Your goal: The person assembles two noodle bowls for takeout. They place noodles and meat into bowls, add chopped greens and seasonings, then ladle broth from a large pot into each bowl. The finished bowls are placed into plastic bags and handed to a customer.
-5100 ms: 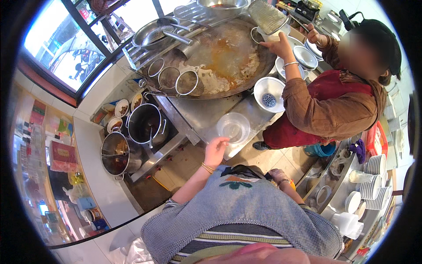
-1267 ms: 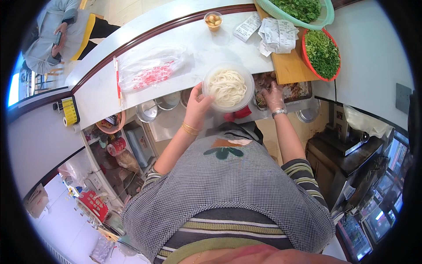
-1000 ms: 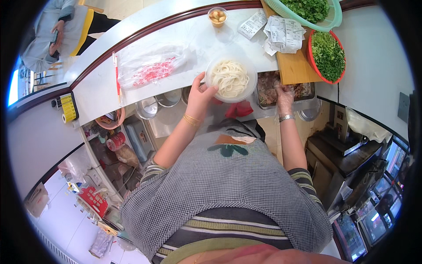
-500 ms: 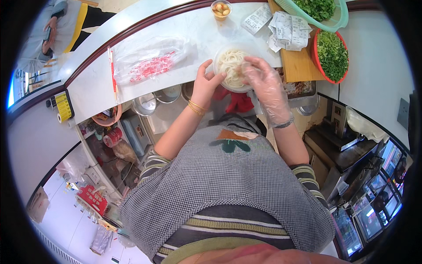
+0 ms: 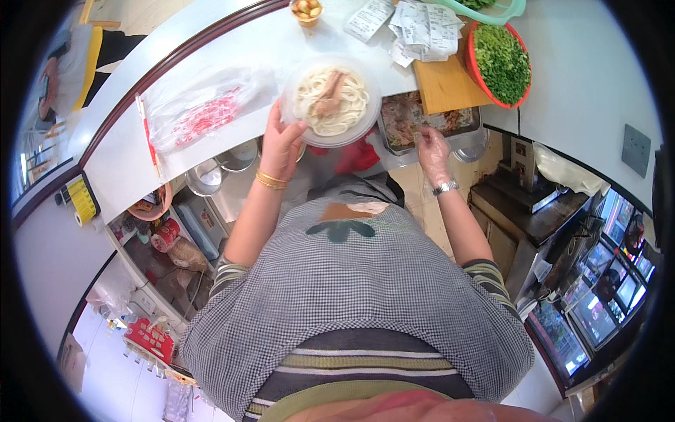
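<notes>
A clear round plastic bowl (image 5: pixel 375 88) of white noodles (image 5: pixel 346 118) sits at the counter's near edge. Strips of brownish meat (image 5: pixel 332 90) lie on top of the noodles. My left hand (image 5: pixel 283 141), bare with gold bracelets, grips the bowl's left rim between thumb and fingers. My right hand (image 5: pixel 434 153) wears a thin clear glove and is at the near side of a metal tray (image 5: pixel 479 118) of chopped meat. Its fingers are drawn together at the tray; whatever they hold is too small to tell.
A wooden board (image 5: pixel 441 91) overlaps the tray, with paper receipts (image 5: pixel 425 32) beside it. Chopped greens fill a red basket (image 5: pixel 524 98). Plastic bags (image 5: pixel 211 116) lie left, and a small food cup (image 5: pixel 306 13) stands farther back. Across the counter stands another person (image 5: pixel 79 70).
My right hand has moved from the bowl to the meat tray. Meat strips now show on the noodles. My left hand has shifted onto the bowl's rim, and the whole view has shifted.
</notes>
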The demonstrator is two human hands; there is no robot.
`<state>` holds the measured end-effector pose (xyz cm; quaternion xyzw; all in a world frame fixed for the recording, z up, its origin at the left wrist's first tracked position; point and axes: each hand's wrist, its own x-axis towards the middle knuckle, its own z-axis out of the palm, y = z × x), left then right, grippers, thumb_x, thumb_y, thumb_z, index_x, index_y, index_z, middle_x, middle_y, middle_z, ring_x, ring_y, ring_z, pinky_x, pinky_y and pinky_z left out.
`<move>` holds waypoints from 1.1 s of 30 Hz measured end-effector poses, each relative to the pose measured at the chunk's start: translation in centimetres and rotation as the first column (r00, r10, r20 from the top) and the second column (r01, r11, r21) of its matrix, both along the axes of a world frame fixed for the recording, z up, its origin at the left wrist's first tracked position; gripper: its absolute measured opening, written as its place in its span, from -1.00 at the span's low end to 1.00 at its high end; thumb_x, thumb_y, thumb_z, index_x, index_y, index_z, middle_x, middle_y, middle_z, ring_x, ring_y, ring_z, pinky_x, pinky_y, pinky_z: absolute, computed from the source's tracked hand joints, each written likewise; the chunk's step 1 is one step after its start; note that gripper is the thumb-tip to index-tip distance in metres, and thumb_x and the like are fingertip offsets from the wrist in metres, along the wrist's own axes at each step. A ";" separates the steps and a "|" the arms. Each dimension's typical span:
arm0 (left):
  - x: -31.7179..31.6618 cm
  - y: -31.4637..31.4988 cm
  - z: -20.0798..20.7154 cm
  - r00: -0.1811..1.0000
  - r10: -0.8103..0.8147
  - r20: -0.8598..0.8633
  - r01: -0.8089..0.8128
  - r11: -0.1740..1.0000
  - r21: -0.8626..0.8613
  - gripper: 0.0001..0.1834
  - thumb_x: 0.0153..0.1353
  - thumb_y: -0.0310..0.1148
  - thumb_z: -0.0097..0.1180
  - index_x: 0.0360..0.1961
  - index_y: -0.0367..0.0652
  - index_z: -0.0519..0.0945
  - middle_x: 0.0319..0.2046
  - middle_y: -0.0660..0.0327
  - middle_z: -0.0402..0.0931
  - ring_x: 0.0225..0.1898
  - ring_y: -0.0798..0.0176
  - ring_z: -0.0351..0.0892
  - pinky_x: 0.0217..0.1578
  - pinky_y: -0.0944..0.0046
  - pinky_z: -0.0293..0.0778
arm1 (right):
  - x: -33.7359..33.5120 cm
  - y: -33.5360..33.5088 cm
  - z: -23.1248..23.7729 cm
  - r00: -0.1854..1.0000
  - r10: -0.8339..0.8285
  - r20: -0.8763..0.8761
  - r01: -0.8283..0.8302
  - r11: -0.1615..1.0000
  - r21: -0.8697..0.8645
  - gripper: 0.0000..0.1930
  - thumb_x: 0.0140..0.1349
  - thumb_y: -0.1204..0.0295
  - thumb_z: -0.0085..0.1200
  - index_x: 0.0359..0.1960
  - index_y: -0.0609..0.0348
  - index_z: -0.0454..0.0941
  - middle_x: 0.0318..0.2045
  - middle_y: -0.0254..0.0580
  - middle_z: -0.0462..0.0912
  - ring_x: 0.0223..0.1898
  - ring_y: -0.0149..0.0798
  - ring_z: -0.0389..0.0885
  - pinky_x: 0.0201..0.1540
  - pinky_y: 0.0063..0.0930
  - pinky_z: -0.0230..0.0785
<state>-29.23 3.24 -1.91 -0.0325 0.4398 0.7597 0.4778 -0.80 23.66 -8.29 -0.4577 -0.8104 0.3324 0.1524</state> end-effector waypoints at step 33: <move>0.6 0.3 0.9 0.986 -0.129 -0.101 0.113 0.983 -0.145 -0.06 0.09 -0.60 0.23 0.45 -0.21 0.00 0.08 0.01 0.53 0.07 0.25 0.52 0.10 0.26 0.44 | -10.4 -2.7 12.6 0.686 -0.563 -0.461 -0.239 0.424 -0.873 -0.83 0.37 0.50 0.06 -0.04 0.20 0.51 -0.17 -0.26 0.62 -0.21 -0.41 0.62 -0.18 -0.53 0.57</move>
